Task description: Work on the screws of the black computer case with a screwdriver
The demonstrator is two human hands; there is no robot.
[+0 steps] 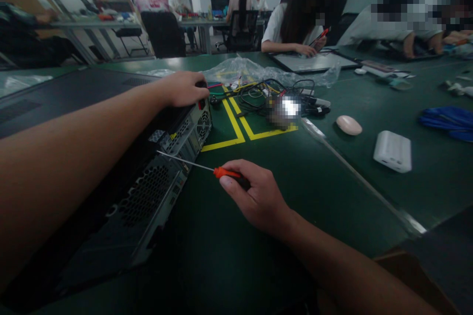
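A black desktop computer case [148, 236] lies on the table at the left, its metal rear panel with vents and ports facing right. My left hand [186, 89] is closed over the case's far rear corner, with the forearm stretched across the top. In my right hand [254, 194] is a screwdriver [229, 174] with an orange and black handle, gripped between thumb and fingers. Its long thin shaft points left, and the tip is at the rear panel near a small bracket. Whether the tip touches a screw cannot be made out.
Beyond the case lies a tangle of cables [258, 89] beside clear plastic wrap [244, 65]. A pale mouse-shaped object [349, 125], a white box-shaped device [392, 151] and a blue bundle [449, 120] are on the right. Yellow tape [221, 145] marks the green table. Several people sit beyond.
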